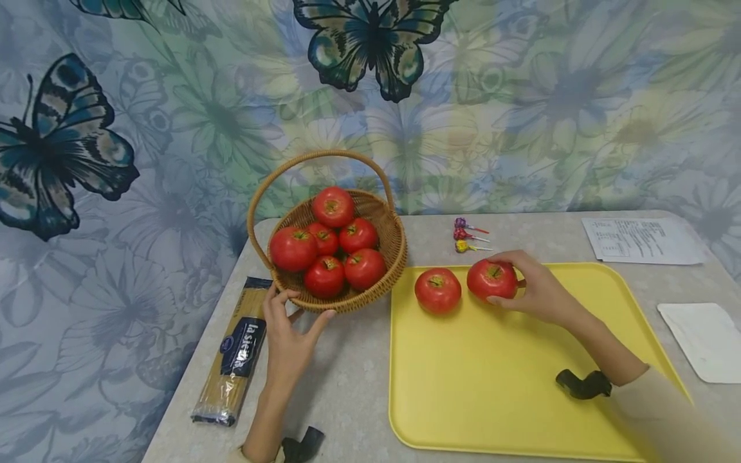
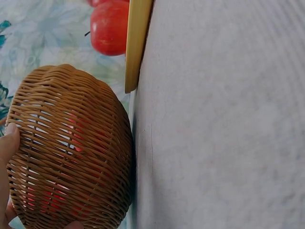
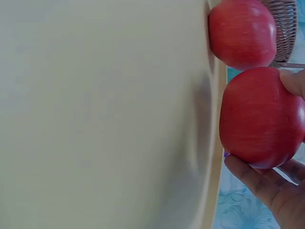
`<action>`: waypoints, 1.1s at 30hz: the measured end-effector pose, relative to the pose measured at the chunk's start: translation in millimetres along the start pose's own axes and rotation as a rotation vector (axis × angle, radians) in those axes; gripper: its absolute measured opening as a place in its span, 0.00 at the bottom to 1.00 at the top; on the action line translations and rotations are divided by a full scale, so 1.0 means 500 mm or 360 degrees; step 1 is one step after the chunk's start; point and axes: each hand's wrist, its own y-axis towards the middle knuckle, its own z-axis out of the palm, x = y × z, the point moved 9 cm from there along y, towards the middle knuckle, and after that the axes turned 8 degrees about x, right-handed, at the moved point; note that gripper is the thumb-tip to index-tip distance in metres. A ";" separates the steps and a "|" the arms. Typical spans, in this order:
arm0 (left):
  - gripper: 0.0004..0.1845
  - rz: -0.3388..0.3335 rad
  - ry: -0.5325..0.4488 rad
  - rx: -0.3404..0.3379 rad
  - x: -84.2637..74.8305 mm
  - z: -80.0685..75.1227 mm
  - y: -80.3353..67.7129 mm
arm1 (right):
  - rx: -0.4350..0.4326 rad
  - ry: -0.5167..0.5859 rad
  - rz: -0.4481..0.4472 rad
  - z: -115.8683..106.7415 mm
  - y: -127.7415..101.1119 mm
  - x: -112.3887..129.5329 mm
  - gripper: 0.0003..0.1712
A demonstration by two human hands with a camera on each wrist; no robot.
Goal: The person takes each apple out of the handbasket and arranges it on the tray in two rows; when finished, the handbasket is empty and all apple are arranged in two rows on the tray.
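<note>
My left hand (image 1: 292, 350) grips the near rim of a brown wicker basket (image 1: 376, 207), which has a tall arched handle and leans toward me. Several red apples (image 1: 325, 278) lie inside; through the weave of the basket (image 2: 95, 162) they show as red patches in the left wrist view. Over the far part of a yellow tray (image 1: 492, 386), my right hand (image 1: 539, 289) holds a red apple (image 1: 491, 279) between thumb and fingers. Streaked skin shows on this apple (image 3: 262, 117) in the right wrist view. Just left of it, another apple (image 1: 438, 291) sits on the tray.
Three lollipops (image 1: 465, 235) lie behind the tray. A pack of spaghetti (image 1: 237, 360) lies left of my left hand. At the right are a printed sheet (image 1: 642, 240) and a white packet (image 1: 703, 341). A butterfly-patterned cloth (image 1: 521, 116) hangs behind the table.
</note>
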 end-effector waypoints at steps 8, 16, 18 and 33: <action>0.37 -0.0005 0.0003 0.0002 0.004 -0.001 -0.004 | 0.0065 -0.0020 0.0023 0.025 -0.006 -0.008 0.39; 0.37 0.0006 0.0009 0.0002 0.004 -0.001 -0.002 | 0.0149 -0.0100 -0.0009 0.028 0.012 0.013 0.40; 0.37 0.0015 0.0000 0.0001 0.006 -0.001 -0.001 | 0.0120 -0.0128 -0.0045 0.021 0.022 0.030 0.41; 0.36 0.0047 0.0005 -0.0005 -0.001 -0.001 0.001 | 0.0258 0.0045 -0.0583 0.072 0.278 0.334 0.35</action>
